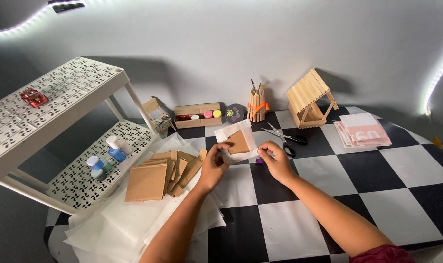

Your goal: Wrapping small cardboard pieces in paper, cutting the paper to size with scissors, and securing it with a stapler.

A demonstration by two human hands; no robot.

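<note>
Both forearms extended over the checkered table point(328, 204). The left hand point(212, 168) and right hand point(276, 159) pinched the lower edge of a white paper sheet point(225, 132) carrying a brown cardboard square point(238, 142), raised above the table. The sheet appeared light, limp and tearable; edges suited gripping. Scissors point(285, 139) lay beyond.

The table point(377, 195) had a black-and-white checkerboard pattern. The cardboard square point(238, 142) was plain brown on a white paper sheet point(229, 132). The scissors point(285, 138) had black handles, and the rack point(60, 97) at upper left was white with a little cut-out pattern, with a red toy car point(34, 97) on it.
</note>
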